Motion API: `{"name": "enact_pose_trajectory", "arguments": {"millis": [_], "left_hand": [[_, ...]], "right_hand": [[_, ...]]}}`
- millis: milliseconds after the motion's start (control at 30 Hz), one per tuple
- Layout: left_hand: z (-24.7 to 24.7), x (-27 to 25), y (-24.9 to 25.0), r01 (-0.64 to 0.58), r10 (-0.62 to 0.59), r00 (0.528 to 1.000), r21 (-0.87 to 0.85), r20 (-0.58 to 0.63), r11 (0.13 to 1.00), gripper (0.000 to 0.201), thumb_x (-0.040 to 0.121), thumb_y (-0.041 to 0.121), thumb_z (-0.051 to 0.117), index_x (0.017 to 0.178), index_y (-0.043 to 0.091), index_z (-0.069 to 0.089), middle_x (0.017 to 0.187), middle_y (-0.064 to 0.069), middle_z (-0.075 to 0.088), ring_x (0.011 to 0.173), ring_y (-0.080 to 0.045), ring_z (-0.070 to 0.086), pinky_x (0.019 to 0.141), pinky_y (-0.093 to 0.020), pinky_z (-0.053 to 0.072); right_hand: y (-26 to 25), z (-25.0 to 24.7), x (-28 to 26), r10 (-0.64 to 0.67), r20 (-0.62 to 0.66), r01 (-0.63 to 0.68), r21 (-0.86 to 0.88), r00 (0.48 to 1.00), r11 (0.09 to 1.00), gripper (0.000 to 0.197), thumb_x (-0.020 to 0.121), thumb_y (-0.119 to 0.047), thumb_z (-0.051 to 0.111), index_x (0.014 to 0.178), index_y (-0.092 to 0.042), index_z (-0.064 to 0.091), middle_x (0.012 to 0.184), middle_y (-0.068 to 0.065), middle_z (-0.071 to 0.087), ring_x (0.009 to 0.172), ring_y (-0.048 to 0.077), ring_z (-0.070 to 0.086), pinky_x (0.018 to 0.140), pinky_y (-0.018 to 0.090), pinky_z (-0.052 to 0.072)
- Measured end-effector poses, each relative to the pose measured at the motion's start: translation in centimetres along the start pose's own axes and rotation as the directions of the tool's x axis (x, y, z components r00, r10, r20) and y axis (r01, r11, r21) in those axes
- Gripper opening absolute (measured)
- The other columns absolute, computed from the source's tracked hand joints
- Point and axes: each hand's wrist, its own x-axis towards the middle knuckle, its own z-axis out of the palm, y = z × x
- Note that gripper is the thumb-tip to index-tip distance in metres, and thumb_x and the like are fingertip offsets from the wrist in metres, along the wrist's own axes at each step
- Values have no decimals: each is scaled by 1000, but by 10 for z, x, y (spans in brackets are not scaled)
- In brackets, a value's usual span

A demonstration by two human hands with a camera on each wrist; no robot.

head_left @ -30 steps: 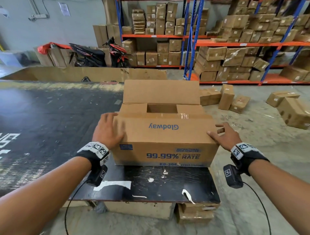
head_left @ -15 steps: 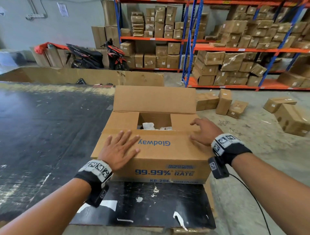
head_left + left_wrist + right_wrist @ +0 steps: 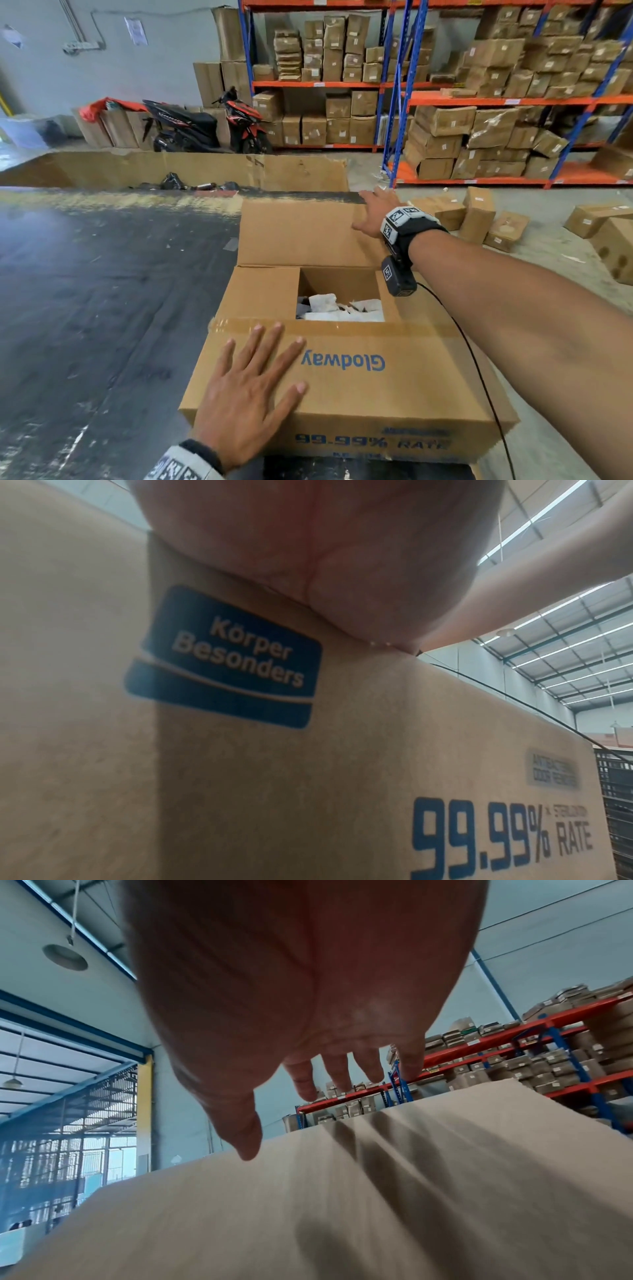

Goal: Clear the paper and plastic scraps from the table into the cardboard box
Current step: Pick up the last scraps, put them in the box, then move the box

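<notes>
Resting flat with fingers spread, the left hand (image 3: 246,390) presses the near flap of the cardboard box (image 3: 394,383) on the bench (image 3: 102,291); the right hand (image 3: 375,212), fingers straight, reaches over the far flap (image 3: 301,233). Paper scraps (image 3: 339,308) lie inside.

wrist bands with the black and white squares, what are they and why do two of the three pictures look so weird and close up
No machine here: a person works with bare hands, wearing a small camera on each wrist and one on the head. The wide picture is the head view. In it the left hand lies flat, fingers spread, on the near flap of the cardboard box, which sits on a dark table. The right hand reaches open toward the raised far flap. White scraps show through the opening. The two odd pictures are the wrist views: each looks up along the palm, so you see skin, blurred cardboard and ceiling. Neither hand holds anything.
</notes>
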Motion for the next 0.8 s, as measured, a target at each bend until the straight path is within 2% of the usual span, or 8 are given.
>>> {"name": "enact_pose_trajectory", "arguments": {"millis": [100, 300, 367, 467, 533, 600, 700, 800], "left_hand": [[-1, 1, -1, -5, 5, 1000, 5, -13, 1000, 60, 95, 75, 8, 146, 60, -19, 162, 19, -23, 148, -10, -27, 122, -47, -5], [0, 1, -3, -4, 4, 1000, -8, 6, 1000, 61, 94, 77, 8, 148, 59, -15, 163, 17, -20, 150, -10, -24, 123, -47, -6], [-2, 2, -7, 7, -7, 1000, -64, 3, 998, 70, 91, 82, 13, 153, 54, -2, 167, 11, -7, 153, -11, -10, 125, -45, -1], [-16, 3, -13, 58, -75, 991, -151, -108, 987, 89, 82, 88, 31, 155, 37, 25, 158, -1, 19, 145, -23, 23, 119, -41, 22], [-24, 4, -20, 134, -147, 974, -90, -170, 987, 97, 76, 91, 36, 152, 32, 29, 154, -6, 19, 141, -32, 24, 115, -51, 31], [-28, 9, -32, 232, -235, 962, -38, -142, 972, 102, 72, 94, 32, 155, 36, 19, 161, -7, 8, 148, -39, 10, 116, -62, 25], [-30, 26, -59, 303, -303, 953, -21, -2, 953, 103, 70, 98, 28, 155, 47, -1, 165, 7, -18, 152, -38, -7, 116, -66, 13], [-29, 37, -81, 298, -276, 940, -92, 199, 950, 107, 63, 102, 21, 153, 50, -4, 166, 10, -14, 152, -36, 12, 118, -60, 22]], "right_hand": [[9, 1, 4, 15, 64, -12, -45, 998, 999, 93, 75, -66, 59, 153, -27, 24, 150, 9, 41, 136, 39, 37, 109, 57, 33], [22, -31, -57, -122, -115, 100, -174, 986, 980, 68, 82, -68, 54, 136, -28, 48, 129, 5, 53, 120, 30, 49, 100, 48, 42], [27, -38, -90, -148, -114, 133, -128, 982, 983, 57, 83, -67, 55, 125, -29, 56, 118, 2, 59, 113, 26, 53, 100, 48, 43], [46, -32, -143, -137, -59, 132, -79, 989, 988, 46, 83, -66, 56, 112, -30, 63, 101, -5, 63, 99, 19, 58, 98, 46, 45], [65, -20, -173, -118, -12, 117, -65, 993, 991, 49, 81, -68, 56, 109, -30, 66, 98, -6, 65, 93, 17, 59, 90, 42, 50], [85, -3, -198, -87, 48, 90, -72, 995, 993, 58, 78, -72, 54, 118, -32, 63, 114, -4, 65, 103, 20, 59, 91, 44, 50], [112, 25, -226, -16, 162, 28, -75, 987, 997, 75, 81, -75, 48, 145, -39, 37, 153, -7, 40, 133, 24, 43, 108, 49, 38], [123, 56, -243, 20, 268, -33, 42, 963, 999, 86, 82, -83, 27, 154, -41, 5, 165, -9, -2, 148, 27, 20, 118, 50, 22]]}}
